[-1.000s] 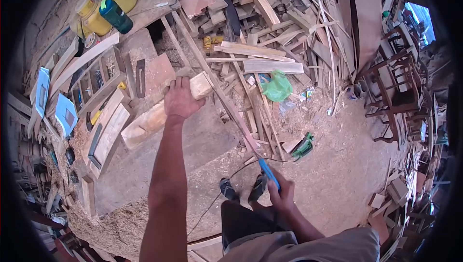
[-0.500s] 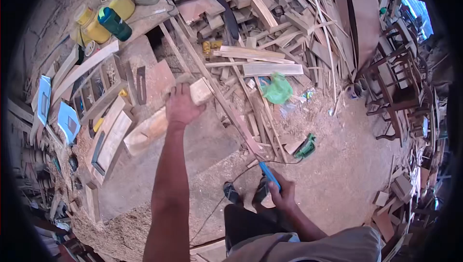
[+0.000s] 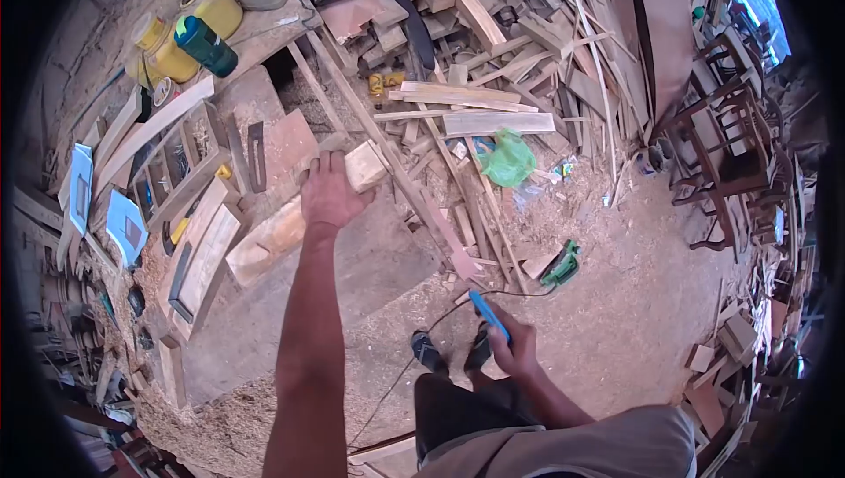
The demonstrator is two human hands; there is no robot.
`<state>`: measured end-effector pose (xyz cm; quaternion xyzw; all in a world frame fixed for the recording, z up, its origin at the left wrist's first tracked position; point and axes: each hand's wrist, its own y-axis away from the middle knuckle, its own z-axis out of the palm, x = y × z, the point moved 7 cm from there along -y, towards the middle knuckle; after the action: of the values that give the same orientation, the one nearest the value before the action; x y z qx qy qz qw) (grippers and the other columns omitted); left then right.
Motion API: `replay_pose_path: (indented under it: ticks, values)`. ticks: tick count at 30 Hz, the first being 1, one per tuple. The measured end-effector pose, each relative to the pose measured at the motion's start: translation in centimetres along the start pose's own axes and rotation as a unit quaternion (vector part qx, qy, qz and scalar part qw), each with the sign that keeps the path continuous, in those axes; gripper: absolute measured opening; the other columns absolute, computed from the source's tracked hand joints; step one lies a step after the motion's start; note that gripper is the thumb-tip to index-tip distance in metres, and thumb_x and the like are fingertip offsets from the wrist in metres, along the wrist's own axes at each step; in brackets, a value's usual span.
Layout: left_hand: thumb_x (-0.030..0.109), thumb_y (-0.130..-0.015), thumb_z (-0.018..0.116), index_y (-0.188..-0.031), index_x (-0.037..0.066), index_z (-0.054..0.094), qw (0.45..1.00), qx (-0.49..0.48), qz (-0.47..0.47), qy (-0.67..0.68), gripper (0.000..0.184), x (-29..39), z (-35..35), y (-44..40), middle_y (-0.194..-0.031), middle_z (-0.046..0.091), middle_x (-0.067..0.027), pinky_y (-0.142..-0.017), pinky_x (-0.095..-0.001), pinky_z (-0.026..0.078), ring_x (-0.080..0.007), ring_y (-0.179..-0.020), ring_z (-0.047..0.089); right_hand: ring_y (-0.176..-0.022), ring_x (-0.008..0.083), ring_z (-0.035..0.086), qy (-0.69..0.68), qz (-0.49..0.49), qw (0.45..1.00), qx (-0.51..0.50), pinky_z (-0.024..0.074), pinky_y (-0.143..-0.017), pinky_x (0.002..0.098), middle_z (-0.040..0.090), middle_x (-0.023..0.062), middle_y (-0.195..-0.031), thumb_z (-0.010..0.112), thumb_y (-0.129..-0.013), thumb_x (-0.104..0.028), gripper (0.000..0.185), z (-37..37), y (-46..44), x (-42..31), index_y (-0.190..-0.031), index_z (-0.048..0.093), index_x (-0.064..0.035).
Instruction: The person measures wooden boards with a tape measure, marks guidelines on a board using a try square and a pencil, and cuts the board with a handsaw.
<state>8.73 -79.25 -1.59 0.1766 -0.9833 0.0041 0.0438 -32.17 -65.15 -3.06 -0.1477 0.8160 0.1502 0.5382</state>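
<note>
My left hand (image 3: 333, 194) presses down on a thick, pale wooden block (image 3: 273, 240), fingers wrapped over its far side. The block lies slantwise on the dusty work surface (image 3: 352, 275), its squared end pointing up and right. In my right hand (image 3: 518, 344), fingers closed, is the blue handle of what looks like a handsaw (image 3: 488, 315). A narrow pinkish strip, seemingly its blade, runs from the handle up and left towards the block's end. Where the tip lies against the wood is hard to make out.
Curved wooden pieces (image 3: 204, 253) and a slotted wooden frame (image 3: 189, 179) lie left. Yellow containers (image 3: 172, 55) and a dark green bottle (image 3: 207, 47) stand behind. Scrap wood (image 3: 493, 29) is heaped ahead. A green power tool (image 3: 561, 265) with a cord and a green plastic bag (image 3: 508, 159) lie on the floor.
My right hand and the blue handle have shifted slightly up and left. The strip beyond the handle looks different in angle. My left hand stays on the block.
</note>
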Motion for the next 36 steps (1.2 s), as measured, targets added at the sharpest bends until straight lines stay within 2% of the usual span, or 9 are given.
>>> replay_pose_path:
  ticks: [5, 10, 12, 14, 21, 28, 30, 32, 36]
  values:
    - [0.058, -0.076, 0.095, -0.147, 0.006, 0.059, 1.000, -0.014, -0.005, 0.015, 0.095, -0.5, 0.5, 0.0, -0.143, 0.062, -0.0128, -0.117, -0.0550, 0.048, -0.0344, -0.138, 0.061, -0.070, 0.0188, 0.069, 0.019, -0.033, 0.999, -0.001, 0.0537, -0.066, 0.0404, 0.073, 0.0166, -0.082, 0.063, -0.116, -0.036, 0.049, 8.4, -19.8, -4.8, -0.152, 0.069, -0.0019]
    - [0.050, -0.076, 0.096, -0.142, 0.005, 0.060, 0.999, 0.010, 0.005, 0.032, 0.087, -0.1, -0.6, 0.0, -0.140, 0.064, -0.0166, -0.115, -0.0551, 0.052, -0.0391, -0.136, 0.063, -0.070, 0.0219, 0.068, 0.016, -0.024, 0.999, 0.017, 0.0540, -0.067, 0.0422, 0.072, 0.0149, -0.080, 0.063, -0.116, -0.036, 0.049, 3.5, -9.3, -3.8, -0.153, 0.069, -0.0040]
    - [0.051, -0.076, 0.095, -0.143, 0.005, 0.059, 1.000, -0.008, 0.004, 0.017, 0.089, -0.2, 0.0, 0.1, -0.141, 0.063, -0.0163, -0.116, -0.0552, 0.051, -0.0385, -0.137, 0.062, -0.081, 0.0186, 0.075, 0.010, -0.077, 0.996, 0.035, 0.0604, -0.078, 0.0384, 0.081, 0.0151, -0.095, 0.065, -0.114, -0.032, 0.051, -0.6, -1.0, -2.8, -0.156, 0.069, -0.0041]
    - [0.052, -0.076, 0.095, -0.145, 0.005, 0.058, 1.000, -0.002, -0.002, 0.019, 0.091, -0.3, 0.2, 0.0, -0.141, 0.063, -0.0160, -0.116, -0.0552, 0.051, -0.0382, -0.137, 0.062, -0.091, 0.0231, 0.083, -0.003, 0.006, 1.000, 0.016, 0.0625, -0.083, 0.0390, 0.084, 0.0185, -0.105, 0.063, -0.114, -0.030, 0.050, -1.7, 2.1, -2.1, -0.155, 0.069, -0.0022]
    - [0.054, -0.074, 0.096, -0.147, 0.005, 0.058, 1.000, 0.001, 0.010, 0.008, 0.096, -0.6, 0.5, 0.1, -0.143, 0.062, -0.0154, -0.117, -0.0550, 0.051, -0.0378, -0.139, 0.061, -0.078, 0.0257, 0.079, 0.075, 0.019, 0.997, -0.031, 0.0574, -0.071, 0.0436, 0.077, 0.0194, -0.091, 0.065, -0.116, -0.042, 0.049, 6.0, -20.6, -11.2, -0.140, 0.074, 0.0003]
    - [0.053, -0.073, 0.097, -0.149, 0.006, 0.057, 0.999, -0.008, -0.003, 0.036, 0.098, -0.6, 0.4, 0.0, -0.146, 0.060, -0.0151, -0.119, -0.0563, 0.049, -0.0375, -0.143, 0.059, -0.081, 0.0150, 0.074, 0.012, 0.036, 0.999, -0.015, 0.0577, -0.072, 0.0401, 0.078, 0.0139, -0.088, 0.065, -0.115, -0.035, 0.049, -3.3, -1.1, -7.7, -0.151, 0.070, -0.0016]
    - [0.053, -0.074, 0.097, -0.148, 0.007, 0.057, 1.000, -0.005, -0.008, 0.022, 0.096, -0.5, 0.0, -0.2, -0.146, 0.060, -0.0143, -0.120, -0.0563, 0.047, -0.0371, -0.142, 0.058, -0.076, 0.0192, 0.077, 0.033, 0.097, 0.994, -0.041, 0.0580, -0.069, 0.0401, 0.080, 0.0181, -0.089, 0.065, -0.114, -0.036, 0.051, -2.3, -1.9, -7.4, -0.152, 0.070, -0.0012]
    - [0.054, -0.074, 0.096, -0.148, 0.007, 0.057, 0.999, -0.026, -0.011, 0.027, 0.095, -0.5, 0.0, 0.0, -0.146, 0.060, -0.0134, -0.120, -0.0562, 0.047, -0.0363, -0.142, 0.058, -0.067, 0.0260, 0.076, 0.090, -0.045, 0.995, 0.006, 0.0571, -0.065, 0.0410, 0.077, 0.0208, -0.084, 0.066, -0.114, -0.036, 0.049, 2.2, -10.2, -7.6, -0.148, 0.072, -0.0012]
    - [0.055, -0.074, 0.096, -0.144, 0.006, 0.060, 0.999, 0.010, 0.005, 0.045, 0.093, -0.7, 0.5, 0.1, -0.142, 0.063, -0.0172, -0.114, -0.0548, 0.053, -0.0372, -0.138, 0.061, -0.075, 0.0388, 0.076, 0.074, -0.019, 0.997, 0.001, 0.0560, -0.073, 0.0506, 0.073, 0.0290, -0.083, 0.065, -0.115, -0.038, 0.045, 6.6, -22.0, -11.9, -0.127, 0.078, 0.0033]
